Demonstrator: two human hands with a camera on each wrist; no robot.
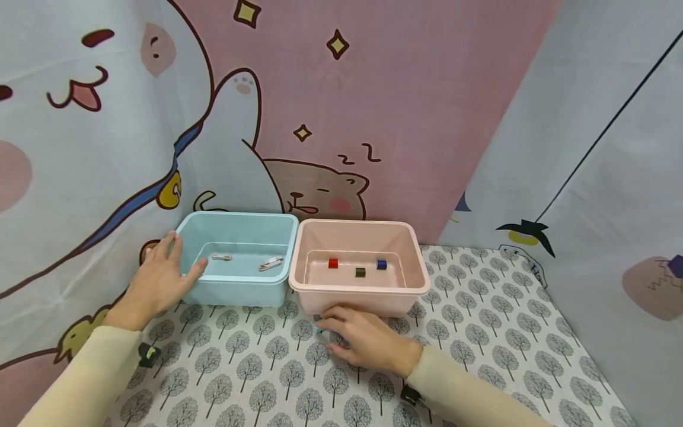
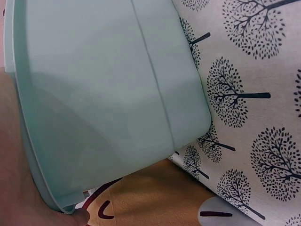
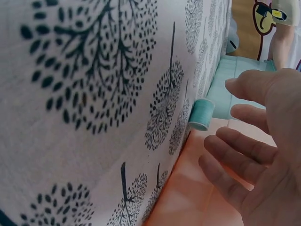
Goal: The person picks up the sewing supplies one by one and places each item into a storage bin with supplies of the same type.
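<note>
A teal spool of thread (image 3: 202, 114) lies on the tree-print cloth, just in front of the pink bin (image 1: 360, 290). Around it reaches my right hand (image 1: 368, 339), its fingers loosely spread and a gap visible between them and the spool in the right wrist view. Against the left side of the light blue bin (image 1: 235, 279) rests my left hand (image 1: 162, 276), fingers along the rim and thumb over the front corner. The left wrist view shows the bin's outer wall (image 2: 108, 103) beside that hand. Inside the pink bin are a red spool (image 1: 333, 263), a green spool (image 1: 360, 272) and a blue spool (image 1: 381, 264).
Small slender pale items (image 1: 271, 263) lie in the blue bin, another (image 1: 221, 257) farther left. The two bins stand side by side near the back of the tree-print cloth (image 1: 480, 332). Behind them hangs a cartoon-print curtain (image 1: 416, 118), which also runs along both sides.
</note>
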